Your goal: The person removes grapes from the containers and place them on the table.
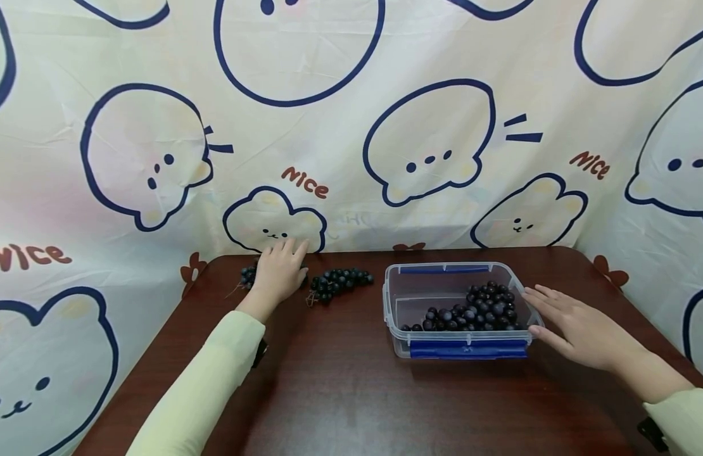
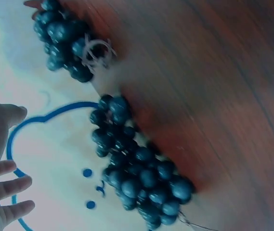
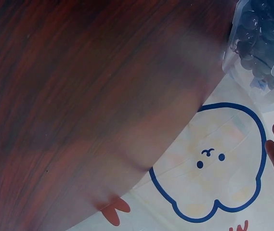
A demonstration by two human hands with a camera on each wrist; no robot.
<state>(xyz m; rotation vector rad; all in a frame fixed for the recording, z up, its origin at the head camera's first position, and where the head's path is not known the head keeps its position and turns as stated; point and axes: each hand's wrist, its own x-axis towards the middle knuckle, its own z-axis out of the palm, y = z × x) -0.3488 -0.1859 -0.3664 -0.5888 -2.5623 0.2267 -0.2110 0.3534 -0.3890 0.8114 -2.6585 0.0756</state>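
My left hand [image 1: 278, 271] reaches over a bunch of dark grapes [image 1: 247, 277] at the table's far left and partly hides it. In the left wrist view, the fingers [image 2: 14, 186] are extended, with a visible gap to that bunch [image 2: 141, 168]. A second grape bunch [image 1: 337, 283] with a thin brown stem lies just to the right. Next to the clear plastic container [image 1: 398, 316] with blue latches is my right hand [image 1: 579, 326], its fingers straight at the right side wall. Whether they touch the wall is hard to tell. Dark grapes [image 1: 491, 308] lie inside the container.
All of this stands on a dark brown wooden table [image 1: 340, 392]. Behind and beside it hangs a pale cloth [image 1: 340, 139] with cartoon animals, close to the table's far edge. The container is lidless from above.
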